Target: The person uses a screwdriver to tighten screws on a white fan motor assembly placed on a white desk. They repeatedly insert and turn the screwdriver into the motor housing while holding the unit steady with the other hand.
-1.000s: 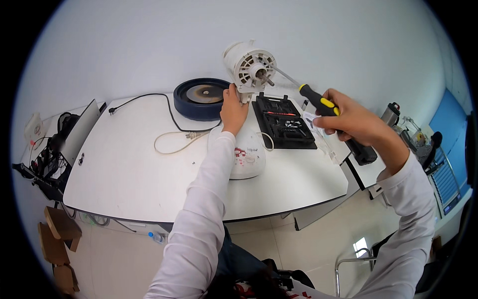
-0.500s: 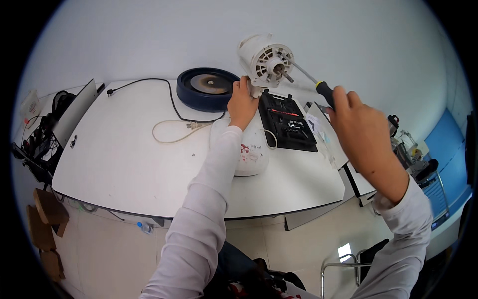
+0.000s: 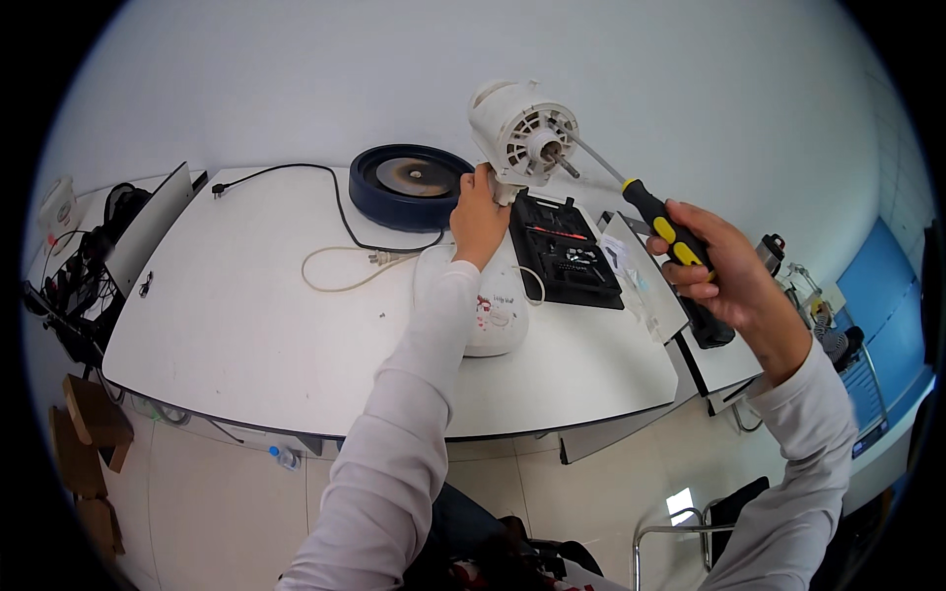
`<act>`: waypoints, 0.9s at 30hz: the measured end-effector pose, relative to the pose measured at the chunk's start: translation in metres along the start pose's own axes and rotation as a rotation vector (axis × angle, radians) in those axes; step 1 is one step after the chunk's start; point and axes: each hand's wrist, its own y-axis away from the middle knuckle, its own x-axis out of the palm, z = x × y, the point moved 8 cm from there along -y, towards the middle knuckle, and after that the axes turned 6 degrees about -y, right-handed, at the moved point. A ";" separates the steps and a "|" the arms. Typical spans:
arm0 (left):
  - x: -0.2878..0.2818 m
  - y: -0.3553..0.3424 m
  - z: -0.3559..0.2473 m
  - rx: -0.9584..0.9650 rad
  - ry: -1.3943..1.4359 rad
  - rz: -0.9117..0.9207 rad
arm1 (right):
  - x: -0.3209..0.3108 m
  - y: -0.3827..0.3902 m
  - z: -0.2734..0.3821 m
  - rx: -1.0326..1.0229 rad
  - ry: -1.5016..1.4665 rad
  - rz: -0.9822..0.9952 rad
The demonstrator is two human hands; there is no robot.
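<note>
Upper centre of the frame, the left hand (image 3: 480,215) grips the neck under a white fan motor (image 3: 520,133), holding it upright above the bench (image 3: 246,325). The right hand (image 3: 724,271) is clenched on a yellow-and-black screwdriver (image 3: 658,223), its tip at the motor's vented face. The grille and blades are off, while the housing looks closed, so screws probably remain. Which screw the tip meets is too small to tell; the left fingers are partly hidden behind the neck.
</note>
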 end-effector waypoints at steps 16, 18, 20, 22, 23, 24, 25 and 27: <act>-0.121 0.063 0.078 0.138 0.110 0.034 | 0.034 0.000 -0.063 0.131 -0.757 0.353; -0.167 0.091 0.089 -0.061 0.009 0.048 | 0.029 -0.004 -0.072 0.031 -0.709 0.334; -0.179 0.107 0.106 -0.145 -0.152 0.152 | 0.027 -0.003 -0.089 -0.028 -0.654 0.343; -0.170 0.120 0.122 -0.184 -0.329 0.310 | 0.023 0.001 -0.099 -0.141 -0.504 0.252; -0.163 0.124 0.122 -0.153 -0.365 0.325 | 0.020 0.006 -0.103 -0.231 -0.387 0.197; -0.155 0.127 0.123 -0.126 -0.406 0.338 | 0.018 0.009 -0.109 -0.284 -0.263 0.158; -0.147 0.129 0.123 -0.097 -0.446 0.352 | 0.015 0.014 -0.114 -0.337 -0.140 0.116; -0.135 0.131 0.127 -0.095 -0.529 0.391 | 0.008 0.026 -0.127 -0.349 -0.040 0.098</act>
